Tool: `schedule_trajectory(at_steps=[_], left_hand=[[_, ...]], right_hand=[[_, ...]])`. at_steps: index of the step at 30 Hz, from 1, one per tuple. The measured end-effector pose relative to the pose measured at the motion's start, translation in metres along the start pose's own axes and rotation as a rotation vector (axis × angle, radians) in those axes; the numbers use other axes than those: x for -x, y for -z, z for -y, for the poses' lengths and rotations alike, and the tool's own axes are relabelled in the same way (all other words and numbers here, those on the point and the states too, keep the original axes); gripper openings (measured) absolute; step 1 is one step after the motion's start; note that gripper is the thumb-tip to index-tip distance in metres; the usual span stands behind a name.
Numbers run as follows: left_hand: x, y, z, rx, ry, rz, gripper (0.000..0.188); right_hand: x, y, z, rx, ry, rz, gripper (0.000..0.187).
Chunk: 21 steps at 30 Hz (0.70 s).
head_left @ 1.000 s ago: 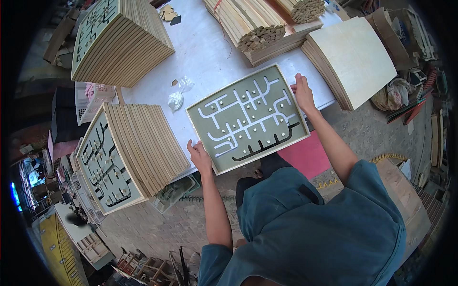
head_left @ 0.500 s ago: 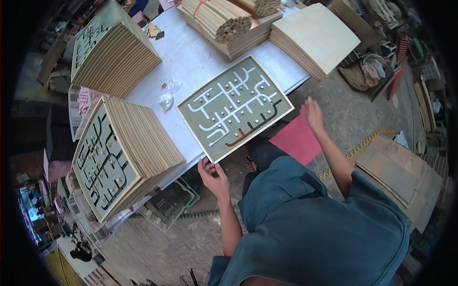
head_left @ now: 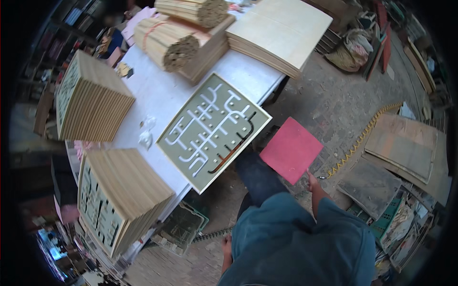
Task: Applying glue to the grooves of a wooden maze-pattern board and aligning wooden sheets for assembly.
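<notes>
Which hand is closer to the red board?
Right. The right hand is just below the red board's lower corner; the left hand is farther, down to its left, near the table edge.

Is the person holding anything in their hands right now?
Nothing visibly. The left hand and right hand are down by the body, off the square green maze board lying on the white table.

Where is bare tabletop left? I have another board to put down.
Bare white tabletop lies between the upper stack of boards, the stick bundles and the maze board. The near-left end is crowded by the lower stack; the far end by plain panels.
</notes>
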State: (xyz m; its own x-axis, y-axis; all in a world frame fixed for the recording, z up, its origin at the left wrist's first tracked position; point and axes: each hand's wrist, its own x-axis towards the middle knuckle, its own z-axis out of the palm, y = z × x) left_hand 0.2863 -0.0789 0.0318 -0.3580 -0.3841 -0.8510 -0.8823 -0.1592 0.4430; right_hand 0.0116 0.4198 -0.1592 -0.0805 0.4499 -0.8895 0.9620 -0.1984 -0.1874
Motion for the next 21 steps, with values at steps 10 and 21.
schedule_trajectory(at_steps=[10,21], left_hand=[[0.031,0.022,-0.062,-0.015,0.248,0.02,0.028],[0.006,-0.008,-0.071,-0.161,0.024,-0.022,0.032]], right_hand=[[0.023,-0.074,0.005,-0.341,0.126,0.256,0.072],[-0.023,-0.059,-0.012,-0.36,0.049,0.2,0.072]])
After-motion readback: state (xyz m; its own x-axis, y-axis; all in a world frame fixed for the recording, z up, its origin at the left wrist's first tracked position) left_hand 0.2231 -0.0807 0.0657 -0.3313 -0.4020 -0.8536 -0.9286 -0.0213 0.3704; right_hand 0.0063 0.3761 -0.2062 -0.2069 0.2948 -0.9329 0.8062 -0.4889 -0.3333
